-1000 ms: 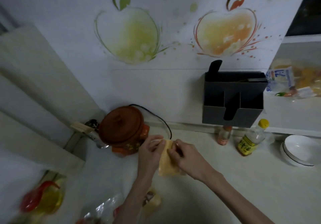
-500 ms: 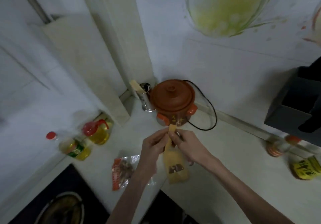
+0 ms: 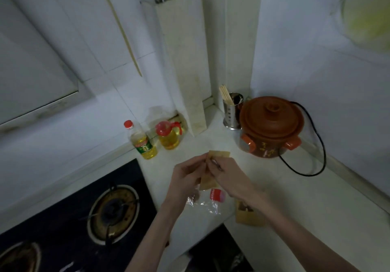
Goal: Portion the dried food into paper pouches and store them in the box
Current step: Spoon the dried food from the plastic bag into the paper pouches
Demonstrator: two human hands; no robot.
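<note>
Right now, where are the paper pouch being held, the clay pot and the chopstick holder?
paper pouch (image 3: 219, 154): head view, on its top flap above the fingers.
clay pot (image 3: 272, 115): head view, on the lid.
chopstick holder (image 3: 231, 111): head view, on its metal wall.

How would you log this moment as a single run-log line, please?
step: pouch handling | left hand and right hand: pinching paper pouch | second pouch: on counter
</note>
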